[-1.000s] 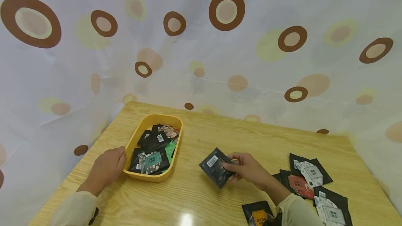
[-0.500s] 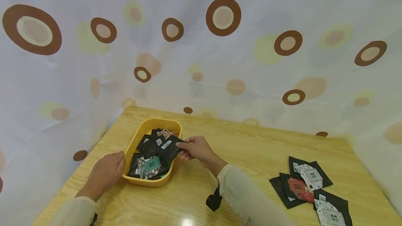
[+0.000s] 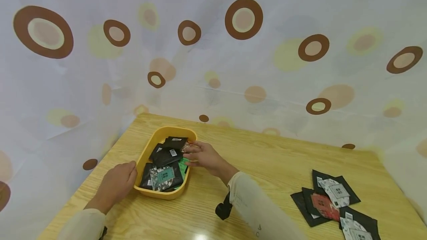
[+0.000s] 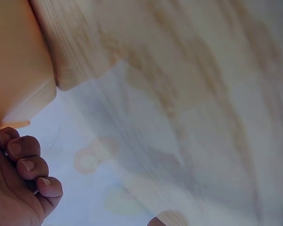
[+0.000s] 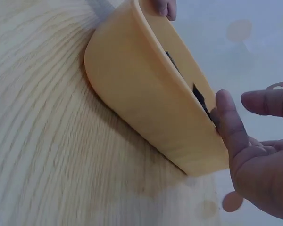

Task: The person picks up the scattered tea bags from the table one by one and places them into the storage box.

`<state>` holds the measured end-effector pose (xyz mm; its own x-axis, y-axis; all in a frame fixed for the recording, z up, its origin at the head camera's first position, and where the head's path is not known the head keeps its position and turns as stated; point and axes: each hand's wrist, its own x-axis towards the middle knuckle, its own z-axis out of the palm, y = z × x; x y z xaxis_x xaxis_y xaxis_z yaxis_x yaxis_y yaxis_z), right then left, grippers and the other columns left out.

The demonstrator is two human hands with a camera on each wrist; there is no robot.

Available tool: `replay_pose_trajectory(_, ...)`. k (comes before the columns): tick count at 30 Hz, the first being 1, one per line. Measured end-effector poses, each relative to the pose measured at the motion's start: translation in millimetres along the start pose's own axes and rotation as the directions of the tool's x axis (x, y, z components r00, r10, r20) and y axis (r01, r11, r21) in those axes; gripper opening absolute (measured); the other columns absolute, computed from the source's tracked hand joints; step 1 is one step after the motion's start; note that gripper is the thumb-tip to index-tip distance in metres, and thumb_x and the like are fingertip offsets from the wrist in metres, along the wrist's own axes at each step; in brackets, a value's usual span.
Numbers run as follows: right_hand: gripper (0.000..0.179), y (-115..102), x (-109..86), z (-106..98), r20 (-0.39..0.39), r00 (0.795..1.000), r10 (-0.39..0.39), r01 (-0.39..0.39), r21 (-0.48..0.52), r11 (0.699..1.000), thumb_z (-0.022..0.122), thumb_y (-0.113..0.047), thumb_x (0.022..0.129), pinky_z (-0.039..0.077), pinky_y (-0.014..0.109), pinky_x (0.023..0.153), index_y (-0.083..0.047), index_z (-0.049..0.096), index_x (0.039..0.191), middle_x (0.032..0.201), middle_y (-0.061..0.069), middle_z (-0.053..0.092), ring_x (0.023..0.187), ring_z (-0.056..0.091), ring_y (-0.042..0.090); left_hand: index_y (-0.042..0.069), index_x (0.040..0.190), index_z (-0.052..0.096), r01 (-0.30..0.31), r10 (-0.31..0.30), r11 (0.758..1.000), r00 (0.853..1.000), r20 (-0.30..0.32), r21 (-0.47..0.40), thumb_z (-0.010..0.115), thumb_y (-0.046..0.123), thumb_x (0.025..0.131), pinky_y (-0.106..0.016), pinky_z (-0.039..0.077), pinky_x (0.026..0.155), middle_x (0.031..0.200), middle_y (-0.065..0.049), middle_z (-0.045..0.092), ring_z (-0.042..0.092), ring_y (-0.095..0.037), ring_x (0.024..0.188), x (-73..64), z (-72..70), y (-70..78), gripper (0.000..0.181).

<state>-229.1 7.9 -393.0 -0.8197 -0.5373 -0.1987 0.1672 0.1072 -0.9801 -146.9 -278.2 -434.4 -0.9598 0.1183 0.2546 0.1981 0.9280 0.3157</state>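
Observation:
A yellow plastic tub [image 3: 160, 195] full of flat sachets stands on the left of the table. My left hand [image 3: 118, 180] holds its near left rim; the left wrist view shows curled fingers [image 4: 29, 167] beside the tub wall [image 4: 19, 61]. Over the far right rim is my right hand [image 3: 210, 158], fingers spread and nothing held. A black sachet [image 3: 176, 142] lies at the far end, just left of those fingertips. Other contents include a black sachet with a teal label [image 3: 165, 174] and a bright green one [image 3: 182, 166]. In the right wrist view, thumb and fingers [image 5: 233, 125] stand apart.
At the right of the wooden table [image 3: 247, 180] lie more black sachets, overlapping: one with a red label [image 3: 323, 206], others with white patterned fronts [image 3: 337, 192]. A white cloth with brown circles [image 3: 240, 66] hangs behind the table's far edge.
My right hand has carried a black sachet leftward from mid-table to the tub and let it go inside. The orange-labelled sachet seen earlier near the front is out of sight. My left hand stays on the rim.

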Motion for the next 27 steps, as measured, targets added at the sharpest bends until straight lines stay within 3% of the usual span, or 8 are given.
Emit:
replay_pose_trajectory(4, 0.066, -1.1, -30.0, -22.9, 0.043, 0.999, -0.031, 0.039, -0.195, 0.98, 0.055, -0.01, 0.101, 0.056, 0.044, 0.094, -0.001, 0.021, 0.157, 0.151, 0.024, 0.045, 0.13, 0.057, 0.038, 0.014, 0.072, 0.041, -0.007, 0.007, 1.0, 1.0, 0.002, 0.005, 0.039, 0.011, 0.102, -0.027, 0.031, 0.053, 0.058, 0.001, 0.036, 0.033, -0.013, 0.053, -0.4, -1.1, 0.8, 0.03)
replay_pose_trajectory(7, 0.061, -2.9, -60.5, -49.8, 0.123, 0.992, -0.038, 0.084, -0.387, 0.918, 0.054, -0.014, 0.101, 0.057, 0.045, 0.09, 0.001, 0.029, 0.154, 0.148, 0.027, 0.047, 0.124, 0.06, 0.04, 0.013, 0.073, 0.041, -0.016, 0.016, 1.0, 1.0, 0.002, 0.016, 0.039, 0.011, 0.102, -0.028, 0.031, 0.054, 0.059, 0.001, 0.036, 0.033, -0.014, 0.053, 0.5, -2.8, 0.5, 0.03)
replay_pose_trajectory(12, 0.052, -8.5, -117.4, -96.2, 0.256, 0.966, 0.028, 0.159, -0.677, 0.719, 0.057, -0.016, 0.101, 0.054, 0.051, 0.093, 0.006, 0.042, 0.145, 0.14, 0.031, 0.053, 0.117, 0.063, 0.042, 0.012, 0.074, 0.042, -0.029, 0.029, 0.999, 1.0, -0.009, 0.02, 0.039, 0.011, 0.102, -0.029, 0.031, 0.055, 0.059, 0.0, 0.036, 0.034, -0.014, 0.054, 2.7, -4.0, 1.2, 0.028)
replay_pose_trajectory(16, 0.057, 2.4, -160.4, -120.8, 0.215, 0.959, 0.184, 0.079, -0.828, 0.556, 0.072, -0.02, 0.091, 0.054, 0.047, 0.092, 0.0, 0.051, 0.14, 0.136, 0.021, 0.059, 0.118, 0.063, 0.039, 0.013, 0.074, 0.042, -0.013, 0.013, 1.0, 1.0, -0.002, 0.017, 0.04, 0.011, 0.102, -0.029, 0.032, 0.055, 0.059, 0.0, 0.037, 0.035, -0.015, 0.055, 2.0, -1.2, 0.1, 0.028)
replay_pose_trajectory(19, 0.077, 33.3, -185.3, -135.6, 0.126, 0.951, 0.283, -0.012, -0.898, 0.439, 0.082, -0.034, 0.081, 0.055, 0.044, 0.083, -0.014, 0.046, 0.146, 0.14, 0.012, 0.055, 0.116, 0.062, 0.033, 0.013, 0.074, 0.042, -0.004, 0.004, 1.0, 1.0, 0.009, 0.019, 0.04, 0.012, 0.102, -0.03, 0.032, 0.055, 0.06, 0.0, 0.037, 0.036, -0.015, 0.055, 0.1, 0.7, -0.9, 0.028)
replay_pose_trajectory(21, 0.085, 63.4, -197.9, -146.6, 0.109, 0.956, 0.271, 0.005, -0.934, 0.358, 0.081, -0.05, 0.078, 0.054, 0.04, 0.068, -0.021, 0.04, 0.147, 0.136, 0.004, 0.052, 0.107, 0.06, 0.02, 0.013, 0.074, 0.043, -0.003, 0.003, 1.0, 1.0, 0.011, 0.016, 0.04, 0.012, 0.101, -0.03, 0.033, 0.055, 0.06, 0.0, 0.037, 0.036, -0.015, 0.056, -0.5, 1.4, -1.2, 0.028)
replay_pose_trajectory(24, 0.081, 96.3, -211.6, -153.4, 0.109, 0.978, 0.177, 0.056, -0.958, 0.281, 0.07, -0.068, 0.078, 0.041, 0.031, 0.048, -0.024, 0.04, 0.139, 0.114, -0.004, 0.048, 0.086, 0.047, 0.007, 0.013, 0.073, 0.043, -0.009, 0.008, 1.0, 1.0, 0.002, 0.014, 0.041, 0.011, 0.101, -0.03, 0.032, 0.055, 0.06, 0.0, 0.037, 0.036, -0.015, 0.055, -0.3, 1.3, -1.0, 0.028)
replay_pose_trajectory(27, 0.073, 104.5, -219.8, -148.5, 0.1, 0.992, 0.073, 0.083, -0.974, 0.209, 0.065, -0.073, 0.079, 0.036, 0.027, 0.046, -0.021, 0.046, 0.126, 0.099, -0.007, 0.042, 0.077, 0.038, 0.005, 0.013, 0.073, 0.042, -0.013, 0.013, 1.0, 1.0, 0.0, 0.009, 0.04, 0.011, 0.102, -0.029, 0.032, 0.055, 0.059, 0.0, 0.037, 0.035, -0.015, 0.054, 0.3, 0.9, -0.5, 0.029)
